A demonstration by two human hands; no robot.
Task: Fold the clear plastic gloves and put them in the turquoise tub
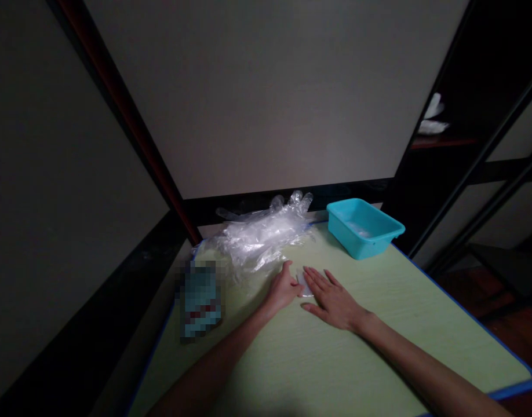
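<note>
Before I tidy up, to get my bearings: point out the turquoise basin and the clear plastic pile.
Turquoise basin (370,249), head view, outer near wall.
Clear plastic pile (259,233), head view, middle of heap.

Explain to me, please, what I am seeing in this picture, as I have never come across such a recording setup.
There is no robot here: these are a person's two bare hands, seen by one camera worn on the head, looking forward and down. The surface is a pale green table with blue edging. The right hand lies flat, partly over a small whitish piece; the left hand is at its other side, though its grip is unclear. Beyond them is a pile of clear plastic gloves, and to its right a turquoise basin with something pale inside. The item at the left is pixelated, so I cannot name it.
</note>
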